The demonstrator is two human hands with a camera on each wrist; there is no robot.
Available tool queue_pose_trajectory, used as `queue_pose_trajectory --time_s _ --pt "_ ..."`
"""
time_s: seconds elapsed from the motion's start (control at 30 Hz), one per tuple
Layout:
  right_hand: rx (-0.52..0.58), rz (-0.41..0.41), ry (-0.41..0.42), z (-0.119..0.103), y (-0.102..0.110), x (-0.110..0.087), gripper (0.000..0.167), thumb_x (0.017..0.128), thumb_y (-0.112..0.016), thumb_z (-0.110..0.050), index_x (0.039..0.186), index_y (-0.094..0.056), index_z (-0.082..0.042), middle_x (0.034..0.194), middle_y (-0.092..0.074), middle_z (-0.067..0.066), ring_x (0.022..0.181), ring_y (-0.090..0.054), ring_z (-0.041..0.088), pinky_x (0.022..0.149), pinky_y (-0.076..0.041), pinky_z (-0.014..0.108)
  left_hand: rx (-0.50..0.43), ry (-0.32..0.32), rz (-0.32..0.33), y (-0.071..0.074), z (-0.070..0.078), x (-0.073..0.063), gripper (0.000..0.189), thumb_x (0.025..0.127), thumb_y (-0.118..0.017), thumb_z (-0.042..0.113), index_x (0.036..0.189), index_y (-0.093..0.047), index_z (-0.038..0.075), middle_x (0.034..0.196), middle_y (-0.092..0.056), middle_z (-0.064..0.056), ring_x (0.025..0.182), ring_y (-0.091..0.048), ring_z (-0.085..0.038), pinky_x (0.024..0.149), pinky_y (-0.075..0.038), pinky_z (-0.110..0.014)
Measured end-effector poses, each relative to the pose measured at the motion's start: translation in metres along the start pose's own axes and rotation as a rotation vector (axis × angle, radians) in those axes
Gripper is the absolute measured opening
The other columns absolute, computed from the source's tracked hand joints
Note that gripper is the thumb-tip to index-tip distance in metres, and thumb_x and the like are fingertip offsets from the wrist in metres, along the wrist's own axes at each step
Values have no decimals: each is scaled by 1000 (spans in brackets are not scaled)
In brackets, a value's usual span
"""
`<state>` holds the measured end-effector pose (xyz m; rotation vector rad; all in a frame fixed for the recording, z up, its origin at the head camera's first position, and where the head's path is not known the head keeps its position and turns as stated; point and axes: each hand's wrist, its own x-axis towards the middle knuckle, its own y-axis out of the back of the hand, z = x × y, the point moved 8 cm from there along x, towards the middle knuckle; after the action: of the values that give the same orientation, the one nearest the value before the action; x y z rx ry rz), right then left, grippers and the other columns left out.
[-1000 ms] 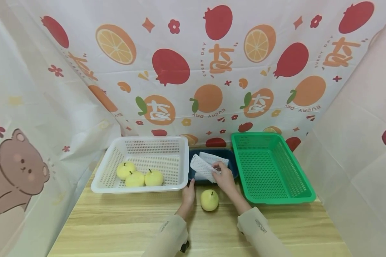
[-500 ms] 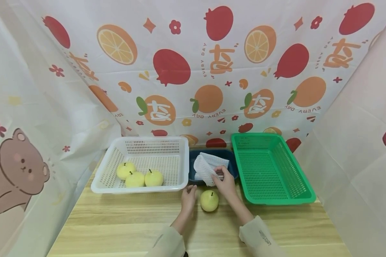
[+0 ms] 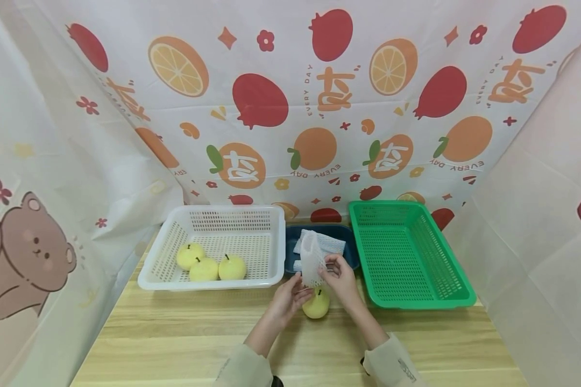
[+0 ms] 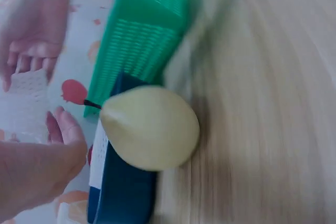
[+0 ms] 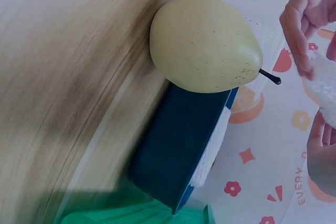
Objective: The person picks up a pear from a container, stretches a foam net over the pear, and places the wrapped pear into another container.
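Observation:
My right hand (image 3: 341,277) pinches a white foam net sleeve (image 3: 312,260) by its right side and holds it upright above the table. My left hand (image 3: 285,301) is at the sleeve's lower left, its fingers loosely extended right by the bottom end. Below the sleeve a yellow pear (image 3: 316,306) stands on the table, partly covered by the left fingers in the head view. In the left wrist view the pear (image 4: 152,128) shows whole, stem included. Behind the hands, a dark blue tray (image 3: 290,236) holds more foam net sleeves (image 3: 331,244).
A white basket (image 3: 213,286) with several holes in its walls stands left of the tray, holding three pears (image 3: 232,267). To the right stands a green basket (image 3: 402,258). A fruit-print cloth (image 3: 281,161) hangs behind the wooden table (image 3: 174,333).
My right hand has lifted the foam net sleeve from the tray and turned it upright toward me. My left hand has left the tray's edge and come up beside the sleeve, over the pear.

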<state>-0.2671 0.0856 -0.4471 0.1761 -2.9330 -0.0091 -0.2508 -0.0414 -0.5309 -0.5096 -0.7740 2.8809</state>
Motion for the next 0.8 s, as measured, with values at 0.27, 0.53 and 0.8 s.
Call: queue_pose_trajectory --time_s 0.27,0.53,0.8 --pt "35 -41 26 22 2 1 27 84 -64 1 106 -50 8 102 -57 13 94 -56 20 80 -48 29 -300 90 -135 -14 1 2 51 101 -30 16 141 -10 -9 144 -15 -28 132 -19 -33 106 -23 -35" --pt "174 -144 -138 34 -1 -5 35 93 -54 -15 117 -46 8 115 -52 15 105 -52 23 87 -45 38 -421 37 -189 -23 10 -3 51 101 -26 11 143 -2 -6 147 -12 -22 135 -11 -28 108 -16 -32" --pt "400 -187 -407 59 -5 -10 39 100 -38 -30 105 -51 6 95 -59 9 87 -58 18 90 -42 44 -421 -17 -250 -32 17 -2 28 99 -26 3 127 -31 0 113 -51 -5 108 -47 -14 97 -34 -27"
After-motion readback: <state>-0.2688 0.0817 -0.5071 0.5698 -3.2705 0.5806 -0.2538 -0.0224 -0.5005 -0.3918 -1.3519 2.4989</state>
